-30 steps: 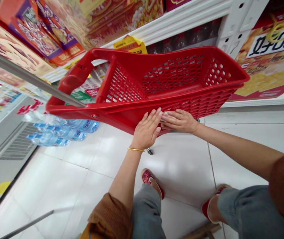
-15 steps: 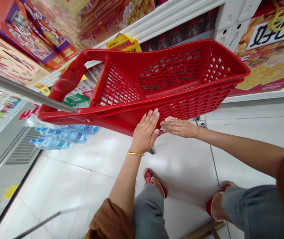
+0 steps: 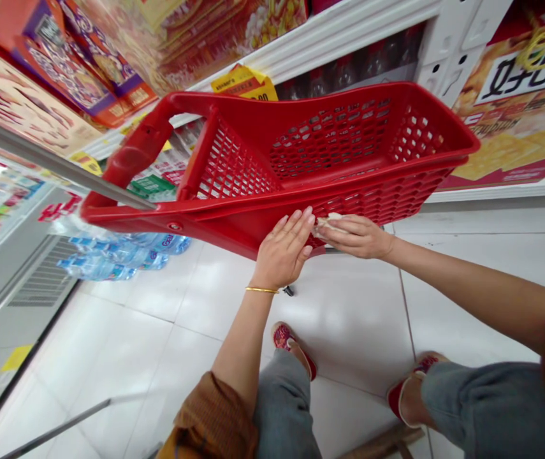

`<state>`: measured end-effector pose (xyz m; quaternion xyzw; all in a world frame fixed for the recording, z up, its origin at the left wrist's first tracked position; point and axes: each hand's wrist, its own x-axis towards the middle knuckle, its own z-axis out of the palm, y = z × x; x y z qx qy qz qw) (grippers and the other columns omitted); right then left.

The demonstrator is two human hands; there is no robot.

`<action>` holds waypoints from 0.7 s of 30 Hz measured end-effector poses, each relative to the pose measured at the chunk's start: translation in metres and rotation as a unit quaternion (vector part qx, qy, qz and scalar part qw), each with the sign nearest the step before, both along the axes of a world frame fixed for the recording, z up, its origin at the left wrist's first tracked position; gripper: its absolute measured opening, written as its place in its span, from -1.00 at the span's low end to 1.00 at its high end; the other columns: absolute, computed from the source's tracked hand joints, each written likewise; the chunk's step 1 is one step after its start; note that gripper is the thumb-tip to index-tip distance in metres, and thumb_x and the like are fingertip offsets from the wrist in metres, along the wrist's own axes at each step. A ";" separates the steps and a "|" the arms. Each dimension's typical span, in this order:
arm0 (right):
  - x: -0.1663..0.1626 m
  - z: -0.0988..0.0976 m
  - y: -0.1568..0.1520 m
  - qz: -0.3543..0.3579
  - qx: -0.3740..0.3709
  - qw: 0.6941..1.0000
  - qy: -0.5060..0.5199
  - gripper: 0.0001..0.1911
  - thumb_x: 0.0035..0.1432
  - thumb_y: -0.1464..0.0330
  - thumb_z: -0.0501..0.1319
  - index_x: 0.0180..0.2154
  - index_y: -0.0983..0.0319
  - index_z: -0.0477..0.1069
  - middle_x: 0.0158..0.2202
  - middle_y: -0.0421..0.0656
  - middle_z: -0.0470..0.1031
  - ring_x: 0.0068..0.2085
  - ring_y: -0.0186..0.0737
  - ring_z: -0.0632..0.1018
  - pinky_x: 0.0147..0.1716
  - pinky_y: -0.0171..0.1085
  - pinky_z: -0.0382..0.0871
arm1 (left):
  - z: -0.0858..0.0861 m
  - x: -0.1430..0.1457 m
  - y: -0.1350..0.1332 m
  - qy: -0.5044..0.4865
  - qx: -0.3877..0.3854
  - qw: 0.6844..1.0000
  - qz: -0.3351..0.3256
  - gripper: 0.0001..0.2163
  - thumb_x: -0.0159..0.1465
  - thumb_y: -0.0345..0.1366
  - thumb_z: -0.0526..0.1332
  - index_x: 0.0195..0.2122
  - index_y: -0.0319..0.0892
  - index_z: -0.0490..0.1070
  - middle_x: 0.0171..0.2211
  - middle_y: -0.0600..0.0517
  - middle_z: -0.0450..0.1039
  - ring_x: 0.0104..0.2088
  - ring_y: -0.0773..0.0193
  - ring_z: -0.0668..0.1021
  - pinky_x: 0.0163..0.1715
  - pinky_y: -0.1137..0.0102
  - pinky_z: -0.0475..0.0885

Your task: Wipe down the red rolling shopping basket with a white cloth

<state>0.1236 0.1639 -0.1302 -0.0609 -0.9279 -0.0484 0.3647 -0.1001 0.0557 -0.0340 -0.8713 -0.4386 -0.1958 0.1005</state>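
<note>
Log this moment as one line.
left hand: open, flat against side of red cart | right hand: holding pale crumpled wad at same side | cart: beside white shelf

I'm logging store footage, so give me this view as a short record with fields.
Cart: red plastic cart, in front of stocked shelves
Left hand: left hand, fingers extended, apparently resting on the cart's near side
Right hand: right hand, holding a pale crumpled wad at the same side; material unclear
Wrist: gold bracelet, left
Floor: white tiles
Background: bottles, left of picture
</note>
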 end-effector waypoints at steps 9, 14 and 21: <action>0.000 0.029 0.009 -0.011 -0.039 0.998 0.040 -0.61 0.32 0.38 0.10 0.15 0.02 0.30 0.13 -0.28 0.43 0.22 -0.28 0.35 0.28 -0.14 0.17 | -0.001 0.009 0.005 -0.027 -0.001 1.000 0.003 -0.50 0.45 -0.18 -0.20 0.37 -0.22 -0.16 0.31 -0.17 0.13 0.34 0.17 0.12 0.30 0.18 0.09; 0.002 0.018 0.007 -0.001 -0.046 0.999 0.018 -0.60 0.34 0.42 0.04 0.18 0.09 0.28 0.12 -0.23 0.44 0.23 -0.26 0.34 0.26 -0.14 0.22 | 0.000 0.010 0.003 -0.033 -0.014 0.999 0.006 -0.50 0.45 -0.18 -0.20 0.37 -0.22 -0.15 0.31 -0.17 0.12 0.35 0.17 0.10 0.30 0.18 0.08; 0.010 -0.014 0.002 0.058 -0.020 0.998 0.007 -0.56 0.32 0.43 0.09 0.21 0.17 0.23 0.14 -0.13 0.42 0.21 -0.30 0.35 0.25 -0.22 0.23 | -0.002 0.009 0.005 -0.024 -0.002 1.000 0.004 -0.50 0.44 -0.19 -0.17 0.37 -0.24 -0.13 0.30 -0.19 0.14 0.35 0.17 0.12 0.29 0.19 0.10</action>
